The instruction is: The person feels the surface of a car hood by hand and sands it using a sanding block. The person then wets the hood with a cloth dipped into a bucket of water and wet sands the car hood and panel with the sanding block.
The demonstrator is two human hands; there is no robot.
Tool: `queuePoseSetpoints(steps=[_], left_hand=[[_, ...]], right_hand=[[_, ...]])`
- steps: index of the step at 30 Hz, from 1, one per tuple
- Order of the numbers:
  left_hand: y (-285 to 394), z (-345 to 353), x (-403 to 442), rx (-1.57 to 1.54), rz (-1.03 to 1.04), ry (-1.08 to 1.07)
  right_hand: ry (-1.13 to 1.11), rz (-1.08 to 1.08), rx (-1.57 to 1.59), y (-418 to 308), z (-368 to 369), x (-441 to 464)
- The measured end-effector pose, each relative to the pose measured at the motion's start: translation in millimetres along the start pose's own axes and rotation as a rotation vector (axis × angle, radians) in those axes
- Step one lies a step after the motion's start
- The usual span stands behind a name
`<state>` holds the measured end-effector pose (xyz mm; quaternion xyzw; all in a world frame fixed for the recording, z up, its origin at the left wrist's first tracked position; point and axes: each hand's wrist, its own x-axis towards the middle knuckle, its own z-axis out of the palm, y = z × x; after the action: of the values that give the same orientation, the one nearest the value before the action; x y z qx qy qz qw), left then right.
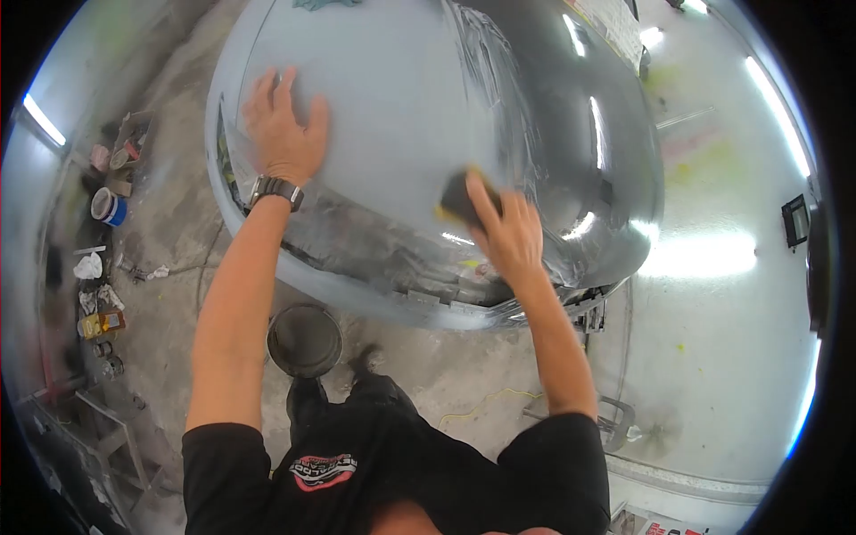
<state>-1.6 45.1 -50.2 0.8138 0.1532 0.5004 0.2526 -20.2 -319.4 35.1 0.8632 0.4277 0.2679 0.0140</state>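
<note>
A car hood (383,116) with a dull grey surface fills the upper middle of the view. My left hand (285,129) lies on it at the left, fingers spread, with a dark watch on the wrist. Farther right, my right hand (510,227) grips a dark block with yellow edges (459,198) against the hood. The block's underside is hidden. Clear plastic film (490,71) runs along the right side of the dull area, beside a glossy dark part of the car (580,116).
A black bucket (305,341) stands on the floor just below the car's front edge. Along the left are a blue and white tub (109,207), a yellow container (101,325) and a box (134,138). A yellow cord (486,406) lies on the floor.
</note>
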Motion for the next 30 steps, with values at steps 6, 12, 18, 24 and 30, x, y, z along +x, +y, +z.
queuePoseSetpoints(steps=[6,12,18,24,30], left_hand=[[-3.8,0.8,-3.8,0.013,0.020,-0.020],[-3.3,-0.5,1.0,0.021,0.062,-0.023],[-1.8,1.0,3.8,0.055,0.014,-0.016],[-4.5,0.7,-0.5,0.012,0.045,-0.016],[-0.2,-0.4,1.4,0.035,0.035,-0.023]], right_hand=[[0.019,0.193,-0.016,71.3,21.3,105.8],[0.010,0.195,0.001,64.6,18.5,90.2],[-0.140,0.124,-0.018,57.2,-8.3,14.2],[0.053,0.232,-0.061,126.2,57.0,181.5],[-0.037,0.155,0.007,38.4,-11.7,0.4]])
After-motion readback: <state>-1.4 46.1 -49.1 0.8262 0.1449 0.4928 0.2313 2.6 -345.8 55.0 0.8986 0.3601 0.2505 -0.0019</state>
